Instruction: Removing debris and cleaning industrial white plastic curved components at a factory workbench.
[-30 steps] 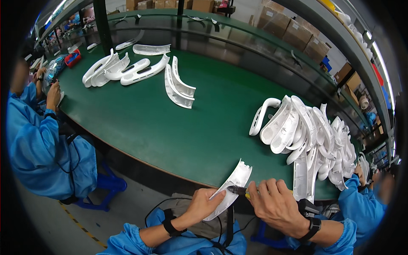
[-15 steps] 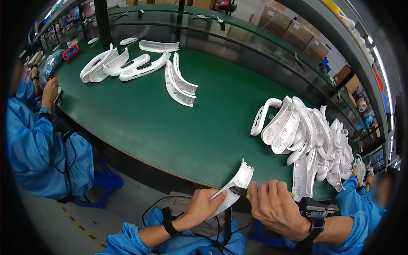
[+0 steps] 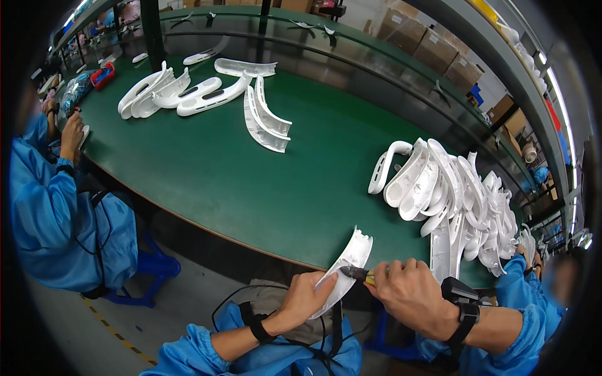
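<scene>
My left hand (image 3: 305,297) is closed on the lower end of a curved white plastic shell (image 3: 356,252), its ribbed inner side turned up. The shell is held tilted at the table's near edge, with its far end over the green top. In my right hand (image 3: 411,293) is a pair of side cutters (image 3: 355,273) with dark jaws and yellow grips. The jaw tips touch or lie just over the middle of the shell; I cannot tell whether they bite on anything.
A big heap of similar white shells (image 3: 439,188) lies at the right. Several more shells (image 3: 216,100) lie at the far left of the green table (image 3: 219,188). A co-worker in blue (image 3: 69,207) sits at the left, another (image 3: 533,282) at the right. Behind runs a shelf frame.
The cutters and my right hand have shifted slightly up and left along the shell. At the back of the table, a white shell has slid a little to the right.
</scene>
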`<action>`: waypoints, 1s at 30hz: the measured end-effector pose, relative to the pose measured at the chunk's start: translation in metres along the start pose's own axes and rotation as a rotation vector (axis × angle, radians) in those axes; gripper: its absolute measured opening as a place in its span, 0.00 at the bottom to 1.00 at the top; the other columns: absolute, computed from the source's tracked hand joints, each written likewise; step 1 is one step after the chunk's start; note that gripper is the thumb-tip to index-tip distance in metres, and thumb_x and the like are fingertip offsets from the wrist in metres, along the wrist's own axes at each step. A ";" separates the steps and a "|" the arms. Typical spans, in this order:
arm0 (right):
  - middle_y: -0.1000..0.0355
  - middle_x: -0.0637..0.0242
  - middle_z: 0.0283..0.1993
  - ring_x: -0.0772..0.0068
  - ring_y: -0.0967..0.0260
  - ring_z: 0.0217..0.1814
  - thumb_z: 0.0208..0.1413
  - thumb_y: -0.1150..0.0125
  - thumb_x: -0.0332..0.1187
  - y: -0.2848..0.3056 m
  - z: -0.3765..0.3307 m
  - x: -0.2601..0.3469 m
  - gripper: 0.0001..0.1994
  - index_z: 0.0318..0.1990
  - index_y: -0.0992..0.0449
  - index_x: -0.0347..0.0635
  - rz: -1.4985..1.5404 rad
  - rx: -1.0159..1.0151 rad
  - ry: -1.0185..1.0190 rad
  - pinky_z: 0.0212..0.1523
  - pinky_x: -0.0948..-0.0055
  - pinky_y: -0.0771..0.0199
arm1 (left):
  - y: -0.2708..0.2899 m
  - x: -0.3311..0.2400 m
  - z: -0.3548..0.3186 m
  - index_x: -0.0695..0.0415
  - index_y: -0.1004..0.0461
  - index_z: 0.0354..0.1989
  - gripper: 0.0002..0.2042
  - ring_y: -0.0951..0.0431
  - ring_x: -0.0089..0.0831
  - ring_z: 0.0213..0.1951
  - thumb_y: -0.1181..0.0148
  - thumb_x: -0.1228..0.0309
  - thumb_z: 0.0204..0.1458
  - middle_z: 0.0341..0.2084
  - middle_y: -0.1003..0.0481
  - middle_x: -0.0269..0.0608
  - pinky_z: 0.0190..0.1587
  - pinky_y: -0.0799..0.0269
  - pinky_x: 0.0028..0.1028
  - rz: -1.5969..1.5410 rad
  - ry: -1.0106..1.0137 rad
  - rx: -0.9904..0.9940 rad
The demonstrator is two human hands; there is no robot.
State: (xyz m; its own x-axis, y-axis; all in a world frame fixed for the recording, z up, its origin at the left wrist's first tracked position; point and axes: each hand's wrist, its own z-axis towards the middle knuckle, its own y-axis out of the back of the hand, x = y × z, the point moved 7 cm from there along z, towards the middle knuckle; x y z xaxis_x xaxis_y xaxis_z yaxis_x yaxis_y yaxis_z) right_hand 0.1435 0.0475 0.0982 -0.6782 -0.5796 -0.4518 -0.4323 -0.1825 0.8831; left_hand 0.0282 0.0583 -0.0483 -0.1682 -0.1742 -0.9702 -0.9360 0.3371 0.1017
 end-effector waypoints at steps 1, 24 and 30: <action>0.38 0.68 0.16 0.73 0.38 0.17 0.53 0.41 0.39 -0.009 0.008 0.005 0.14 0.23 0.30 0.38 0.092 -0.018 0.022 0.18 0.73 0.43 | 0.008 0.007 -0.005 0.68 0.22 0.32 0.20 0.25 0.27 0.20 0.48 0.59 0.61 0.15 0.27 0.52 0.24 0.34 0.35 0.005 0.050 -0.037; 0.43 0.70 0.17 0.76 0.45 0.19 0.54 0.42 0.38 0.018 -0.015 -0.006 0.11 0.26 0.29 0.40 -0.212 -0.210 0.070 0.19 0.74 0.50 | -0.005 -0.047 0.000 0.68 0.32 0.44 0.12 0.18 0.35 0.30 0.57 0.71 0.64 0.28 0.22 0.47 0.34 0.25 0.34 -0.278 -0.018 0.344; 0.38 0.67 0.18 0.68 0.35 0.17 0.56 0.40 0.44 0.013 -0.020 -0.014 0.16 0.28 0.29 0.39 0.201 -0.162 -0.112 0.16 0.70 0.37 | 0.000 -0.060 -0.005 0.69 0.31 0.47 0.14 0.19 0.28 0.24 0.58 0.70 0.65 0.24 0.23 0.42 0.28 0.25 0.28 0.024 -0.169 0.147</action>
State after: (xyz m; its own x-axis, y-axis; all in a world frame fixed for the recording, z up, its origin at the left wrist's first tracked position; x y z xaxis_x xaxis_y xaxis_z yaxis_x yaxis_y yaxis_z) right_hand 0.1593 0.0375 0.1181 -0.8059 -0.5274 -0.2690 -0.1880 -0.2029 0.9610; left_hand 0.0365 0.0647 0.0112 -0.1243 -0.0111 -0.9922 -0.8749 0.4730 0.1043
